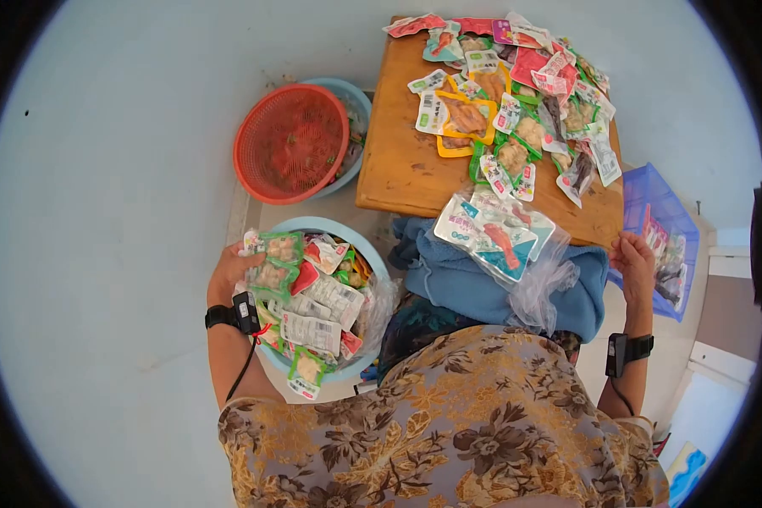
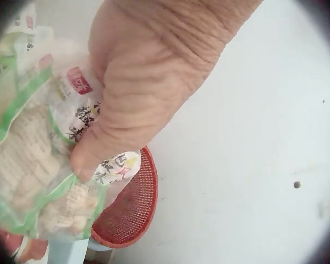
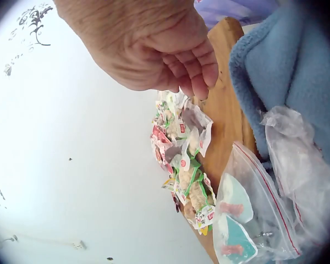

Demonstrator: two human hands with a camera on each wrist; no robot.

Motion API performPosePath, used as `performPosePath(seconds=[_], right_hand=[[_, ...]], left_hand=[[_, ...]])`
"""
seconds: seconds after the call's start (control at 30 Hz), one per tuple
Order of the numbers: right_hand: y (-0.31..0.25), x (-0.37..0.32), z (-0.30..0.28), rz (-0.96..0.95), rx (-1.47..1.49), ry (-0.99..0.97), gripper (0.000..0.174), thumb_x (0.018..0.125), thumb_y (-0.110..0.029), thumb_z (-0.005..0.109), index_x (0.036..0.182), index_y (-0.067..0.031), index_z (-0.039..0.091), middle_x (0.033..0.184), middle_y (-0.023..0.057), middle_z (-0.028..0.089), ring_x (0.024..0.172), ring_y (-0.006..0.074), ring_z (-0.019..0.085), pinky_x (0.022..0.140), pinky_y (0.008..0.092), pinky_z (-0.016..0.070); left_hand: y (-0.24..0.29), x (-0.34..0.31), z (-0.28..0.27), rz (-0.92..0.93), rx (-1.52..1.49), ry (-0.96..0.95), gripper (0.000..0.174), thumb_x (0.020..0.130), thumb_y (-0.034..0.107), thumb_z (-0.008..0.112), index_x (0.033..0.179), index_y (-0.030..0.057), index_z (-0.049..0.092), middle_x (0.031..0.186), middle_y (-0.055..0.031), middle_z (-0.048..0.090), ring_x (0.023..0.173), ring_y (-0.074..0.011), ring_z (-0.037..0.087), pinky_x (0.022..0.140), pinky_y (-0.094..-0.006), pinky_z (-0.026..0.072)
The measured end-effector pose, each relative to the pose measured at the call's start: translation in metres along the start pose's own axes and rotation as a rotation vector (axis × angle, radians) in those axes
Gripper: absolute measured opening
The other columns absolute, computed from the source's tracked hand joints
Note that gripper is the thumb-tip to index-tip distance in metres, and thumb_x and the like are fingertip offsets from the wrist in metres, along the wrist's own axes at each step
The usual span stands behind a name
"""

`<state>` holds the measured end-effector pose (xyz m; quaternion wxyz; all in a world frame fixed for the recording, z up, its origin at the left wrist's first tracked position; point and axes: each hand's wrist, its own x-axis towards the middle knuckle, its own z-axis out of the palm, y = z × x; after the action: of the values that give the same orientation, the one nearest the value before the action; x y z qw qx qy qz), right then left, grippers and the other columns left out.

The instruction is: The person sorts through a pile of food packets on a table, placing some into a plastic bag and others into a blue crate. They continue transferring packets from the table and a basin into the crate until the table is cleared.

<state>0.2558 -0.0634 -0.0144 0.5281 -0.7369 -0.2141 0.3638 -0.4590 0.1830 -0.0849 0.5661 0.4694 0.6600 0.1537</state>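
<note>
At the left rim of a light blue basin (image 1: 383, 273) full of snack packets, my left hand (image 1: 233, 269) grips green-edged packets (image 1: 279, 247). The left wrist view shows the thumb of that hand (image 2: 148, 82) pressed over the packets (image 2: 27, 159). My right hand (image 1: 635, 261), fingers loosely bent and holding nothing, is by the right corner of the wooden table (image 1: 398, 161); the right wrist view shows the hand (image 3: 165, 60) above the table edge. A clear bag (image 1: 550, 292) with teal-and-white packets (image 1: 504, 241) lies on a blue cloth (image 1: 449, 284) between the hands.
Many loose packets (image 1: 466, 118) cover the table's far and right parts. A red strainer (image 1: 292, 144) rests on another blue basin (image 1: 356, 97) to the left of the table. At the right stands a purple basket (image 1: 690, 254) with packets inside.
</note>
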Motion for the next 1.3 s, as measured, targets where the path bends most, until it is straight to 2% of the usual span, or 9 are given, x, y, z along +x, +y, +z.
performPosePath(seconds=[0.3, 0.5, 0.53, 0.63, 0.83, 1.03, 1.1, 1.2, 1.3], right_hand=[[0.011, 0.003, -0.001, -0.018, 0.055, 0.018, 0.014, 0.097, -0.015, 0.06, 0.106, -0.0056, 0.064, 0.089, 0.0032, 0.068, 0.069, 0.0109, 0.066, 0.063, 0.0234, 0.054], [0.02, 0.003, 0.002, 0.042, 0.082, -0.017, 0.016, 0.096, -0.015, 0.06, 0.108, -0.0052, 0.064, 0.089, 0.0039, 0.068, 0.07, 0.0124, 0.067, 0.065, 0.0244, 0.055], [0.02, 0.003, 0.002, 0.039, 0.097, -0.026, 0.016, 0.097, -0.015, 0.059, 0.108, -0.0051, 0.063, 0.089, 0.0038, 0.068, 0.07, 0.0125, 0.067, 0.065, 0.0245, 0.0551], [0.021, 0.007, -0.001, 0.021, 0.119, -0.034, 0.016, 0.097, -0.015, 0.059, 0.109, -0.005, 0.063, 0.089, 0.0037, 0.068, 0.07, 0.0125, 0.067, 0.064, 0.0245, 0.0551], [0.012, 0.0, 0.003, 0.011, 0.164, -0.026, 0.016, 0.097, -0.016, 0.06, 0.107, -0.0045, 0.063, 0.089, 0.0042, 0.068, 0.071, 0.0127, 0.068, 0.064, 0.0249, 0.0559], [-0.002, -0.015, 0.033, 0.053, 0.307, -0.194, 0.026, 0.095, -0.018, 0.061, 0.116, -0.002, 0.06, 0.094, 0.0085, 0.069, 0.081, 0.0197, 0.07, 0.074, 0.0308, 0.0579], [-0.041, -0.042, 0.075, 0.048, 0.334, -0.33, 0.031, 0.095, -0.018, 0.061, 0.121, -0.0005, 0.058, 0.105, 0.0127, 0.068, 0.094, 0.0223, 0.069, 0.081, 0.0338, 0.0572], [-0.031, -0.056, 0.094, 0.07, 0.512, -0.643, 0.054, 0.096, -0.023, 0.063, 0.143, -0.0071, 0.044, 0.136, 0.0138, 0.055, 0.116, 0.0238, 0.06, 0.088, 0.0387, 0.0547], [-0.058, -0.079, 0.102, 0.009, 0.522, -0.742, 0.06, 0.092, -0.022, 0.068, 0.144, -0.0073, 0.041, 0.128, 0.0043, 0.058, 0.112, 0.0123, 0.056, 0.091, 0.0298, 0.0492]], left_hand=[[-0.002, -0.039, -0.027, 0.03, -0.14, 0.028, 0.03, 0.08, 0.023, 0.079, 0.105, 0.0079, 0.071, 0.089, 0.001, 0.072, 0.071, -0.0077, 0.063, 0.058, -0.0225, 0.0447], [-0.016, -0.044, -0.015, -0.03, -0.285, -0.035, 0.033, 0.082, 0.015, 0.079, 0.112, 0.0052, 0.069, 0.097, -0.0024, 0.072, 0.083, -0.0112, 0.067, 0.075, -0.0278, 0.052], [-0.013, -0.045, -0.014, -0.038, -0.256, -0.052, 0.038, 0.083, 0.017, 0.078, 0.117, 0.0042, 0.066, 0.106, -0.0039, 0.071, 0.093, -0.0144, 0.067, 0.087, -0.0312, 0.0515], [0.012, -0.056, -0.005, 0.025, -0.006, 0.019, 0.035, 0.084, 0.016, 0.077, 0.115, 0.0038, 0.067, 0.105, -0.0042, 0.071, 0.09, -0.0141, 0.067, 0.085, -0.0312, 0.0524], [0.072, -0.085, 0.017, 0.16, -0.143, 0.087, 0.024, 0.086, 0.012, 0.074, 0.109, 0.0039, 0.07, 0.097, -0.0031, 0.072, 0.087, -0.011, 0.066, 0.081, -0.0289, 0.0525], [0.154, -0.103, 0.121, 0.251, -0.604, -0.141, 0.032, 0.09, 0.016, 0.071, 0.118, 0.0029, 0.064, 0.111, -0.0066, 0.07, 0.094, -0.0146, 0.067, 0.086, -0.0326, 0.0537], [0.174, -0.104, 0.17, 0.227, -0.655, -0.288, 0.035, 0.091, 0.014, 0.07, 0.123, 0.0023, 0.061, 0.116, -0.0075, 0.068, 0.099, -0.0165, 0.066, 0.088, -0.0342, 0.0533], [0.199, -0.107, 0.253, 0.248, -0.594, -0.459, 0.037, 0.092, 0.015, 0.069, 0.125, 0.002, 0.058, 0.12, -0.0079, 0.066, 0.102, -0.0176, 0.065, 0.089, -0.0345, 0.0526], [0.218, -0.122, 0.332, 0.213, -0.485, -0.567, 0.038, 0.092, 0.015, 0.069, 0.126, 0.0017, 0.057, 0.12, -0.0075, 0.065, 0.103, -0.0184, 0.065, 0.09, -0.0347, 0.052]])
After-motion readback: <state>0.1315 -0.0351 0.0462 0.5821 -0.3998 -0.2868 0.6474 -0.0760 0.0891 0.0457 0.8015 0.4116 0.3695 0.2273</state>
